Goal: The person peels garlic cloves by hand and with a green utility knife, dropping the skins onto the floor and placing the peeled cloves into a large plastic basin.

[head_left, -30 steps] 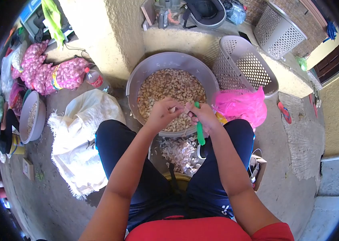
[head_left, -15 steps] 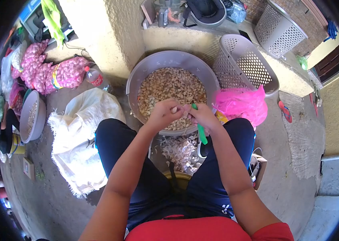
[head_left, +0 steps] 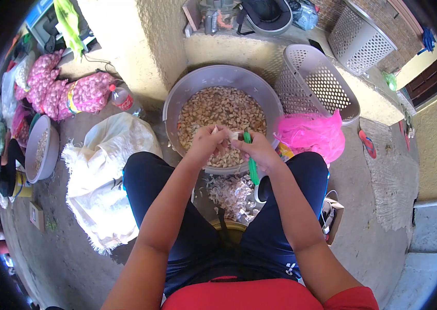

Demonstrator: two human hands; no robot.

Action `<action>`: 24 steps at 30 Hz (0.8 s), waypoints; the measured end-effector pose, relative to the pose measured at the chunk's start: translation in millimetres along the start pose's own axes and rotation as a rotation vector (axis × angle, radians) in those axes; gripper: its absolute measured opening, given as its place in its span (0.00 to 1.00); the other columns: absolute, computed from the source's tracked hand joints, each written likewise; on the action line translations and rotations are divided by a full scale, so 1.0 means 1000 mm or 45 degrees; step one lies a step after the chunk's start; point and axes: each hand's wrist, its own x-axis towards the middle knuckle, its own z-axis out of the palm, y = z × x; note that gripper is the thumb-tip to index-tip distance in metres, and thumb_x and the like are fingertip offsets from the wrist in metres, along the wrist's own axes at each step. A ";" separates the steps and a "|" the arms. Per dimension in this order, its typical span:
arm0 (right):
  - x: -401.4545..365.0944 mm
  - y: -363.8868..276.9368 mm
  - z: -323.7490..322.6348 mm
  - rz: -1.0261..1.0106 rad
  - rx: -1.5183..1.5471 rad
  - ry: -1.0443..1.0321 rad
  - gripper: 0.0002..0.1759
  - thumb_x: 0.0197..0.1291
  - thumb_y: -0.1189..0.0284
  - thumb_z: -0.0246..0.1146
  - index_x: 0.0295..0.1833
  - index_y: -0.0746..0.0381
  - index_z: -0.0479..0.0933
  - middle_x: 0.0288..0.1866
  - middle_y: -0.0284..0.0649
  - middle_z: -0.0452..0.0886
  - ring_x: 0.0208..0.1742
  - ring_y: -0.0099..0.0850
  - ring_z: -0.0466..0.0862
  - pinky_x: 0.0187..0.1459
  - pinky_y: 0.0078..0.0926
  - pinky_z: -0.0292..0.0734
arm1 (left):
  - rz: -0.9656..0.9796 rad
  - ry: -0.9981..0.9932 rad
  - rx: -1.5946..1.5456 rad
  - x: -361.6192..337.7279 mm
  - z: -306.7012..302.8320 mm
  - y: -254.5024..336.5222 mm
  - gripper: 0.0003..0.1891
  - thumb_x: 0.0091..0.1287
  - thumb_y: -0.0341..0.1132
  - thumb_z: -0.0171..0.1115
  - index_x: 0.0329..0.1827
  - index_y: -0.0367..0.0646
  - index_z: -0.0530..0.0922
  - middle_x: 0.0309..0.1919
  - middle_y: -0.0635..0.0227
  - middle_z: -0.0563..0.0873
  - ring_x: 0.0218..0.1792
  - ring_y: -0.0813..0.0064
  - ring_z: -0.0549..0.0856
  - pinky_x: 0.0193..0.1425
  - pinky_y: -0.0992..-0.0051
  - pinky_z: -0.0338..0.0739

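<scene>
Over the near part of a large grey tub (head_left: 275,98) my two hands are close together. My left hand (head_left: 211,144) is closed on a small pale garlic clove. In my right hand (head_left: 259,151) is a green-handled knife (head_left: 252,164), held against the palm, while the thumb and fingers pinch a whitish bit of clove or skin (head_left: 235,136). Many peeled cloves (head_left: 223,106) fill the tub below. Loose skins (head_left: 229,194) lie on the floor between my feet.
A pink plastic bag (head_left: 314,135) and a grey perforated basket (head_left: 327,88) stand right of the tub. At left are a white woven sack (head_left: 110,175), pink net bags of garlic (head_left: 92,93), a bottle (head_left: 123,99), a smaller basin (head_left: 48,155) and part of another person (head_left: 1,173).
My hands have moved slightly apart, and my left fingers have lifted and turned. The green knife handle has tilted more upright and shifted a little left.
</scene>
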 end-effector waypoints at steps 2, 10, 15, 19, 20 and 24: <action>-0.001 -0.001 0.000 -0.010 -0.006 -0.028 0.13 0.51 0.67 0.63 0.38 0.64 0.72 0.16 0.27 0.66 0.15 0.17 0.65 0.17 0.16 0.60 | -0.005 0.009 -0.023 0.000 0.000 0.002 0.07 0.59 0.35 0.55 0.31 0.39 0.73 0.16 0.71 0.76 0.13 0.85 0.72 0.14 0.85 0.60; -0.004 -0.007 -0.002 0.081 0.152 -0.035 0.15 0.53 0.71 0.60 0.44 0.67 0.71 0.17 0.28 0.66 0.15 0.17 0.65 0.17 0.16 0.61 | 0.002 0.028 -0.097 0.004 -0.006 -0.003 0.07 0.57 0.36 0.56 0.30 0.41 0.74 0.17 0.71 0.76 0.13 0.84 0.73 0.14 0.84 0.62; -0.005 -0.011 -0.001 0.086 0.233 0.143 0.14 0.51 0.73 0.61 0.43 0.67 0.71 0.17 0.28 0.67 0.15 0.16 0.65 0.16 0.15 0.60 | -0.038 0.008 -0.014 0.004 -0.007 -0.002 0.09 0.58 0.39 0.58 0.32 0.41 0.75 0.18 0.72 0.76 0.13 0.84 0.72 0.15 0.85 0.63; -0.003 -0.011 -0.006 0.097 0.161 0.115 0.13 0.50 0.72 0.63 0.39 0.66 0.70 0.19 0.27 0.67 0.15 0.15 0.64 0.17 0.13 0.59 | -0.016 -0.020 0.145 0.000 -0.002 0.003 0.15 0.58 0.41 0.59 0.40 0.39 0.76 0.18 0.72 0.76 0.14 0.86 0.72 0.16 0.86 0.63; -0.003 -0.011 -0.006 0.093 0.109 0.097 0.13 0.49 0.71 0.64 0.38 0.66 0.71 0.19 0.27 0.67 0.15 0.15 0.65 0.17 0.13 0.58 | 0.007 -0.040 0.195 0.000 -0.002 0.003 0.16 0.58 0.42 0.60 0.42 0.38 0.76 0.18 0.71 0.76 0.15 0.86 0.72 0.16 0.86 0.63; -0.005 -0.013 -0.002 0.103 -0.129 0.146 0.16 0.47 0.68 0.67 0.36 0.65 0.71 0.19 0.27 0.68 0.16 0.14 0.66 0.17 0.12 0.58 | 0.011 -0.161 0.232 0.005 -0.005 -0.007 0.18 0.57 0.40 0.61 0.46 0.37 0.75 0.17 0.71 0.76 0.15 0.87 0.72 0.16 0.87 0.63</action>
